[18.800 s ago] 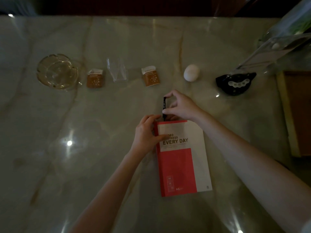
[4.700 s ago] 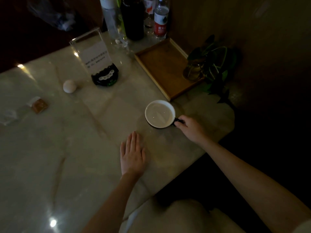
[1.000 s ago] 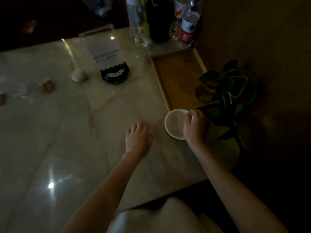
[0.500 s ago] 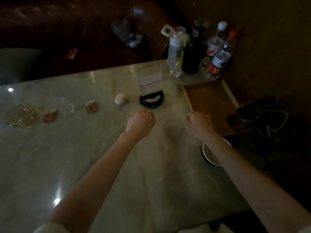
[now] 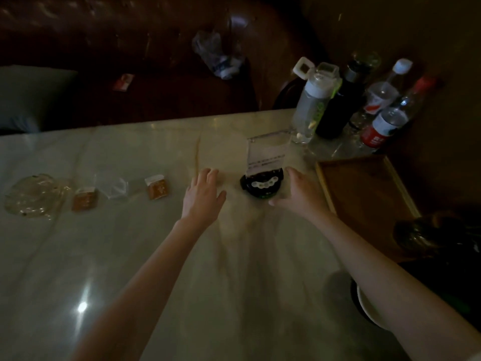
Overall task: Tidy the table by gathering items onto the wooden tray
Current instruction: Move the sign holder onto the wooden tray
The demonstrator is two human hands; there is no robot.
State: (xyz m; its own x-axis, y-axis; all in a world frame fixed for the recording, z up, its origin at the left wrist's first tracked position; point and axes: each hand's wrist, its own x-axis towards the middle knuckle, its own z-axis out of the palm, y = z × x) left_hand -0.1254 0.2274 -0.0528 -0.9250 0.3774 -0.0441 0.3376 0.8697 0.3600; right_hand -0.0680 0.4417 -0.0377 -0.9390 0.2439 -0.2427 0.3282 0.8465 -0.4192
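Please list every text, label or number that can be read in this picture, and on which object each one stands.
None can be read.
Clear acrylic sign holder on black base: printed lines, too blurred.
Clear plastic bottle with red label: white marks, illegible.
Small orange sachet with white top: nothing readable.

I sit in a dim lounge or restaurant booth. A marble table point(image 5: 130, 256) faces a dark leather sofa point(image 5: 130, 35). An acrylic sign stand point(image 5: 265, 162), glass ashtray point(image 5: 31, 196) and bottles point(image 5: 380, 126) suggest it.

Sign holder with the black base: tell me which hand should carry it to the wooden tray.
Right. The right hand is open beside the sign holder, between it and the wooden tray, so the move looks short. The left hand is open on the holder's far side from the tray.
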